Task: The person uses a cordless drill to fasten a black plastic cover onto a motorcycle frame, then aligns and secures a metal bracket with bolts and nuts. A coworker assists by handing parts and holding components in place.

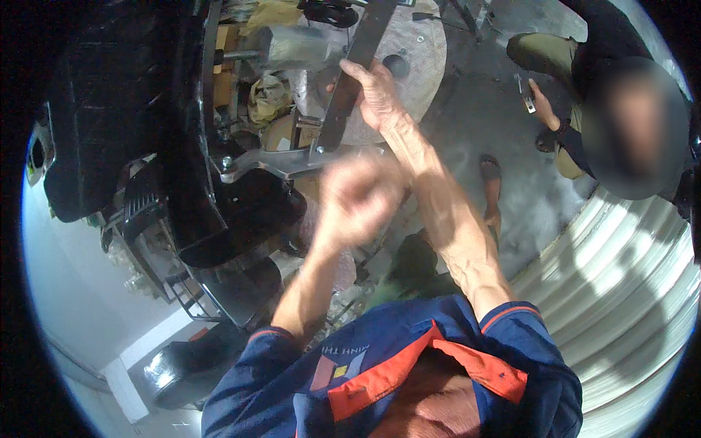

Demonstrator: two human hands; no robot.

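A dark flat metal bar (359, 55) slants from the top of the view down to a grey metal link (274, 160), joined there by a bolt. My right hand (380, 95) grips the bar midway along, its thumb across the face and its fingers partly hidden behind. My left hand (361, 191) is closer to me, just below the bolted end of the bar. Motion smears its fingers, so I cannot make out their shape or anything in them. Another bolt (227, 161) fixes the link's left end near a large black machine frame (191, 190).
Cardboard boxes (225, 84) and crumpled wrapping (269, 98) lie behind the link. A round pale sheet (427, 69) rests on the grey floor. At the right a person crouches, a hand (542, 106) holding a small device. White corrugated sheeting (613, 270) stands at the lower right.
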